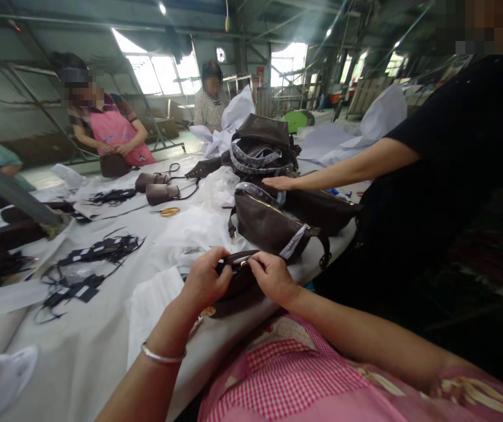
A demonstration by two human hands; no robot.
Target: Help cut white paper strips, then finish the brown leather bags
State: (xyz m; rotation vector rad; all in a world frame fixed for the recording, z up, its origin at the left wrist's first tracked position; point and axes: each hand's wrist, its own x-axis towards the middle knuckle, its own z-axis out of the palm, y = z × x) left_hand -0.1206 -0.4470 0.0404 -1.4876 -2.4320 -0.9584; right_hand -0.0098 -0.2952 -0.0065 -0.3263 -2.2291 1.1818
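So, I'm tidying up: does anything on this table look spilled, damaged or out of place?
Nothing looks plainly spilled or damaged. Untidiest are the black tags, heaped in a tangle at left, and the scissors, lying loose beside crumpled plastic. The held bag is partly hidden.

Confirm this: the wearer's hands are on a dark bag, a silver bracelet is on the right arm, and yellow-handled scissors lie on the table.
Wrong side: the head view shows the silver bracelet on the left arm. The rest stands: left hand and right hand are on the dark bag, and yellow-handled scissors lie on the table.
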